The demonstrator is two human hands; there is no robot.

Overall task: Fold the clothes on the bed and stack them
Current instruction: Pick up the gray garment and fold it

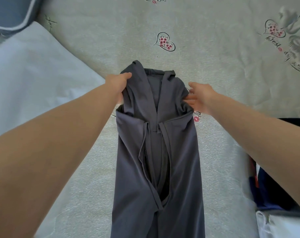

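grey garment point(156, 152): left hand point(117, 83) clenched on top-left fold, right hand point(199, 97) pinching the right edge. i'd pull both sides level, keep tension even, then lay flat.

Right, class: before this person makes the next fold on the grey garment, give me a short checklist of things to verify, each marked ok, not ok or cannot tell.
1. Left hand grips the far left part of the grey garment: ok.
2. Right hand has a firm hold on the right side: cannot tell; its fingers touch the cloth.
3. Both side panels folded inward: ok.
4. Garment lies flat, no wrinkles: not ok; the far end is bunched.
5. Bedsheet beyond the garment free for folding: ok.
6. Stack of folded clothes ready at the right: cannot tell.
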